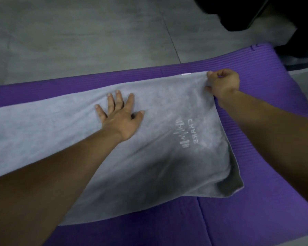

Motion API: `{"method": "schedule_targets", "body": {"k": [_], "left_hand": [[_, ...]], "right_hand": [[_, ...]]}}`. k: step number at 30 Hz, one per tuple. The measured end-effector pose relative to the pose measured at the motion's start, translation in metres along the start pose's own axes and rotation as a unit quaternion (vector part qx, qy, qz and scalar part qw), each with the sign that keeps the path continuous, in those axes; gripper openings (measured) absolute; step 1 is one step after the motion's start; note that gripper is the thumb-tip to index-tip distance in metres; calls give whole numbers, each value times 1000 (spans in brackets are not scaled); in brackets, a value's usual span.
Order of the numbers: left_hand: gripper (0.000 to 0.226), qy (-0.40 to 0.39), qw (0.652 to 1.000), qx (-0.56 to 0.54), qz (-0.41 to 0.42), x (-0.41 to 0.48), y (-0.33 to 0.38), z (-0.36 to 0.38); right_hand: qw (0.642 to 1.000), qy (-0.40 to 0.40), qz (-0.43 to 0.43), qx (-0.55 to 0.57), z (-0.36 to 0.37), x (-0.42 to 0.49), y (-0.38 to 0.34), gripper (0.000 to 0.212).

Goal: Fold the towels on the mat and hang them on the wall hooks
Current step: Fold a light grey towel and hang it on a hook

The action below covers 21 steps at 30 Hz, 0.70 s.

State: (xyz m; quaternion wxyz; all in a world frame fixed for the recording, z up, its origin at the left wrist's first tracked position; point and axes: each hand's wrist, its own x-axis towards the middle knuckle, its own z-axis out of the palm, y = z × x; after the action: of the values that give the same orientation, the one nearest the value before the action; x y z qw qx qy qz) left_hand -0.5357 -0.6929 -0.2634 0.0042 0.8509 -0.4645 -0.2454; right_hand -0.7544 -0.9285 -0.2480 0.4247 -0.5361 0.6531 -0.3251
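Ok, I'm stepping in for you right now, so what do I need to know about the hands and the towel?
Left grip: flat, fingers spread, pressing the grey towel down.
Right grip: pinches the towel's far right corner.
Towel lies spread along the purple mat.
Done: towel laid out.
Left: fold it, hang it; hooks not in view.

Beyond mat [274,210] open — dark object [247,13] right.

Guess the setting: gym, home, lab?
Probably a gym or workout room, not certain: a purple ribbed exercise mat on a grey tiled floor, with a grey logo towel spread on it.
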Motion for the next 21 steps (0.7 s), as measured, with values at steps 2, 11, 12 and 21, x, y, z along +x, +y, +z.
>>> {"method": "schedule_targets", "body": {"k": [2, 11, 12, 21], "left_hand": [[78, 0, 1000, 1, 3, 7, 1, 0], [74, 7, 997, -70, 36, 3, -12, -9], [70, 34, 995, -82, 40, -6, -12, -9], [72, 29, 994, 27, 97, -154, 1, 67]], "right_hand": [[999, -2, -20, -33, 1, 3, 4, 13], [949, -75, -108, -285, -59, -86, 40, 29], [943, -91, -90, -307, -70, -102, 43, 32], [853, -121, 14, -508, -132, -192, 85, 78]]}}
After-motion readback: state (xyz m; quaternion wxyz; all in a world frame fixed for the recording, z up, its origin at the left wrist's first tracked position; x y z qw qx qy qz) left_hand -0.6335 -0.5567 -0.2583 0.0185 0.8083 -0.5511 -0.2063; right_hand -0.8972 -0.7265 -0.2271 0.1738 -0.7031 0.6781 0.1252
